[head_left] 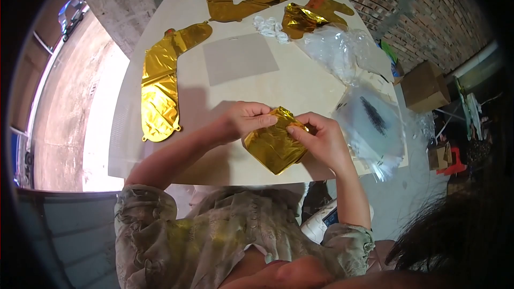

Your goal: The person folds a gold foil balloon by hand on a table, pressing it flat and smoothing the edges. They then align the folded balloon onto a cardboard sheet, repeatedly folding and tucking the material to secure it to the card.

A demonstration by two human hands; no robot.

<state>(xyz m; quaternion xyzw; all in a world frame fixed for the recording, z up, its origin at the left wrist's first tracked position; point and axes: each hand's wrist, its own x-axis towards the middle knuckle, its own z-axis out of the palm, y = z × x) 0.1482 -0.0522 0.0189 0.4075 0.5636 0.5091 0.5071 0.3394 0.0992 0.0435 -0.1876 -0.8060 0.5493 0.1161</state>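
Observation:
Between my two hands is a folded gold foil balloon, held over the near part of the table. My left hand pinches its upper left edge, thumb on top. On the other side, my right hand grips the upper right edge between thumb and fingers. To the left lies a flat, unfolded gold foil balloon, shaped like a bent strip with small tabs at its lower end. A flat clear plastic sleeve rests beyond my hands.
More gold foil balloons lie at the far side. Small white pieces sit beside crumpled clear plastic. A stack of clear bags covers the table's right edge. A cardboard box stands past it, near a brick wall.

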